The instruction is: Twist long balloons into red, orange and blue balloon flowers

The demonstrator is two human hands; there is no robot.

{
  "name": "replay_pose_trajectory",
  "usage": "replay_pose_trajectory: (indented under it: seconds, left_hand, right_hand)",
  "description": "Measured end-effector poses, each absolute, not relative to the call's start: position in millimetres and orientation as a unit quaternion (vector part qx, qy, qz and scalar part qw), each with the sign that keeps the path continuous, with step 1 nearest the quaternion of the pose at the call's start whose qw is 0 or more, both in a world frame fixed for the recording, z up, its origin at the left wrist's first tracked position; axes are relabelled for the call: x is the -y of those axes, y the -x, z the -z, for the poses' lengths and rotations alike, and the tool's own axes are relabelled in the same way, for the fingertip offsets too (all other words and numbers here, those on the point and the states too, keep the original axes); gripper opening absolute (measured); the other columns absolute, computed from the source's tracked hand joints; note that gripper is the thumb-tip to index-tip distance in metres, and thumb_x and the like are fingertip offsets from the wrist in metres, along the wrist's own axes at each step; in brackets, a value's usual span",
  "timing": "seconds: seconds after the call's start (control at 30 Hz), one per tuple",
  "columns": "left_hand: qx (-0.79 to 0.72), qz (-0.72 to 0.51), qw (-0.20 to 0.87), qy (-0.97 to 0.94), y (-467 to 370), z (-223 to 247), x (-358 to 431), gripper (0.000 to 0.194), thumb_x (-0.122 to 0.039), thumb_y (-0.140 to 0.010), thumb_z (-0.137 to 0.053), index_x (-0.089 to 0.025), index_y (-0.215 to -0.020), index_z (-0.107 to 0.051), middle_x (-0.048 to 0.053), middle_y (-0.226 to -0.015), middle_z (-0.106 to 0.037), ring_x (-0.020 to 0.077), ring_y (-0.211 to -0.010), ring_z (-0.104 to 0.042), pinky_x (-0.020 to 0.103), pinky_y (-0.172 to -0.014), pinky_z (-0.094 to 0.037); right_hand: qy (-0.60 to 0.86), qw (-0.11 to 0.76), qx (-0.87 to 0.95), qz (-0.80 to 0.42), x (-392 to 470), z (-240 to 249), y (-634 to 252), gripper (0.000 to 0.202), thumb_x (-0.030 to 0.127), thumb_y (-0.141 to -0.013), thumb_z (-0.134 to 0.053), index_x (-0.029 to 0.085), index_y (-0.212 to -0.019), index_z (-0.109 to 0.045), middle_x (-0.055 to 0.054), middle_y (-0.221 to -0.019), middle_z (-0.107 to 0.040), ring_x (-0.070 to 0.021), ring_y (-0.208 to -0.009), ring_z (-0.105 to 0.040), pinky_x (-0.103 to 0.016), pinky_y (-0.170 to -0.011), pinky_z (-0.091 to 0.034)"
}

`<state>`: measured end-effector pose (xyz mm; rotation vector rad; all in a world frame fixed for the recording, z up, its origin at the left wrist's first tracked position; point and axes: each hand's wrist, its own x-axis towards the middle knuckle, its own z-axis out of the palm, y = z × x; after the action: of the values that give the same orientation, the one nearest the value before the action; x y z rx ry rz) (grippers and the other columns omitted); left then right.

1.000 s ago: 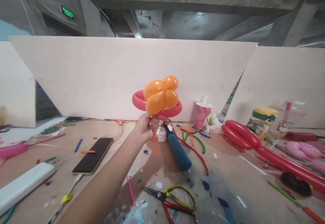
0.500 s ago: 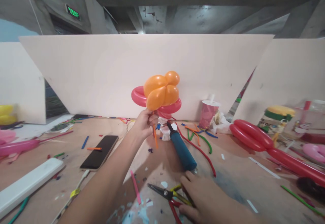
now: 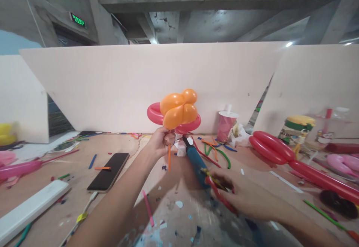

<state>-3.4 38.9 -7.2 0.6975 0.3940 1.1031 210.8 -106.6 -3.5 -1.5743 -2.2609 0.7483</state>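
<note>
Bulging above the hands [image 3: 163, 142]: orange balloons [image 3: 173, 117]

I'd call this a makeshift craft workshop in a raw concrete building: I see bare beams [image 3: 224, 2], a green exit sign [image 3: 77, 19], pale boards [image 3: 151, 86] standing behind a paint-stained table [image 3: 157, 209], and balloon scraps [image 3: 147, 208] scattered over it.
</note>
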Motion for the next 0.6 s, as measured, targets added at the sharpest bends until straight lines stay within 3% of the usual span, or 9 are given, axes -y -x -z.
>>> replay_pose_trajectory:
  seconds: [0.13,0.4,0.6]
  left_hand:
    - [-0.203,-0.486,0.781,-0.334,-9.9,10.0,-32.7,0.015,-0.006,-0.070,-0.049,-0.014,-0.058,-0.043,-0.008,-0.048,-0.025,0.0008,-0.034,-0.017,0.013,-0.032,-0.017]
    - [-0.223,-0.462,0.781,-0.357,-27.3,19.8,-25.1,0.017,-0.005,-0.063,-0.053,-0.016,-0.058,-0.040,-0.009,-0.047,-0.025,0.0008,-0.035,-0.019,0.012,-0.033,-0.019]
    - [-0.230,-0.457,0.775,-0.372,-34.4,14.9,-13.1,0.017,-0.005,-0.061,-0.057,-0.014,-0.059,-0.043,-0.009,-0.048,-0.031,-0.0005,-0.036,-0.020,0.010,-0.033,-0.015]
  right_hand:
    - [0.589,0.142,0.773,-0.189,97.7,-6.7,-210.1,0.016,0.032,-0.082,-0.049,0.019,-0.074,-0.053,0.002,-0.062,-0.053,-0.0120,-0.055,-0.046,-0.021,-0.050,-0.034]
    - [0.583,0.139,0.784,-0.161,104.7,-5.3,-213.8,0.021,0.026,-0.086,-0.040,0.019,-0.097,-0.056,-0.001,-0.067,-0.062,-0.0147,-0.058,-0.055,-0.023,-0.052,-0.037]
    - [0.590,0.125,0.792,-0.093,108.1,-12.5,-218.4,0.030,0.036,-0.089,-0.036,0.019,-0.099,-0.059,-0.008,-0.088,-0.066,-0.0198,-0.070,-0.059,-0.028,-0.061,-0.040]
